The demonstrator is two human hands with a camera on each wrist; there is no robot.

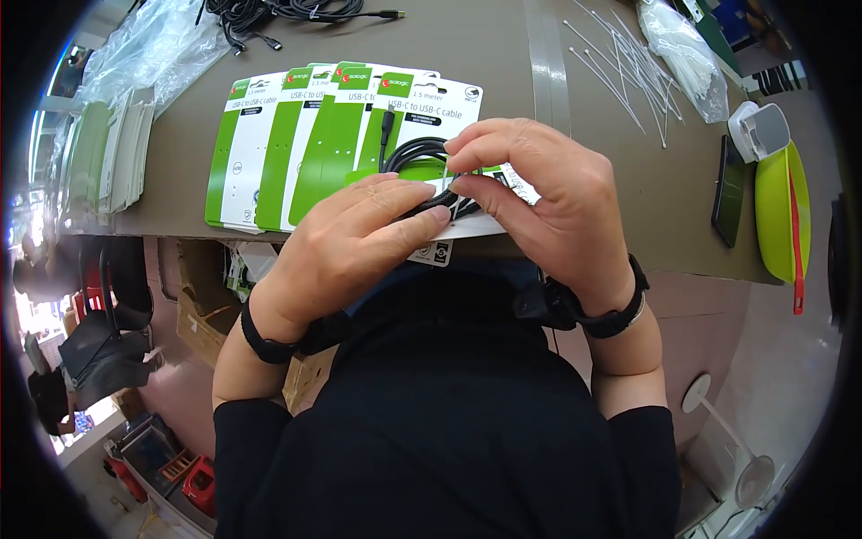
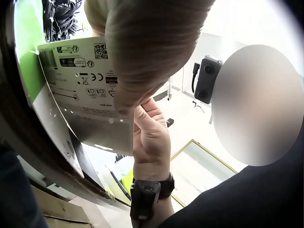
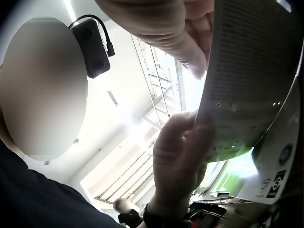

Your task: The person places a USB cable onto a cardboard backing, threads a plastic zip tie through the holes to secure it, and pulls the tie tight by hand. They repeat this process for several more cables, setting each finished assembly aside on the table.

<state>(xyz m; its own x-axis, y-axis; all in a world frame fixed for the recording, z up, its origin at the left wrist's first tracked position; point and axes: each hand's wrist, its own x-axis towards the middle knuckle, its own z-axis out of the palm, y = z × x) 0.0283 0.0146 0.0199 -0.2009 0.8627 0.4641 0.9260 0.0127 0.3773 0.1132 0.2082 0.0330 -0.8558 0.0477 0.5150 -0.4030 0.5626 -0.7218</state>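
A coiled black USB-C cable (image 1: 417, 153) lies against a green and white packaging card (image 1: 431, 97), its plug pointing up the card. My left hand (image 1: 355, 229) holds the card at its near edge, fingers and thumb lying over the coil. At the coil's right side, my right hand (image 1: 552, 193) pinches a thin white cable tie (image 1: 445, 180) between thumb and index finger, largely hidden by the fingers. The printed back of the card (image 2: 90, 90) faces the left wrist view. In the right wrist view, the left hand (image 3: 178, 154) grips the card's edge.
Several similar cards (image 1: 242, 157) overlap on the table (image 1: 485, 54) to the left, beside a card stack (image 1: 126, 153). Loose white cable ties (image 1: 620, 63) lie at the back right. A phone (image 1: 729, 193) and a green bowl (image 1: 779, 211) stand right; bundled black cables (image 1: 260, 13) lie behind.
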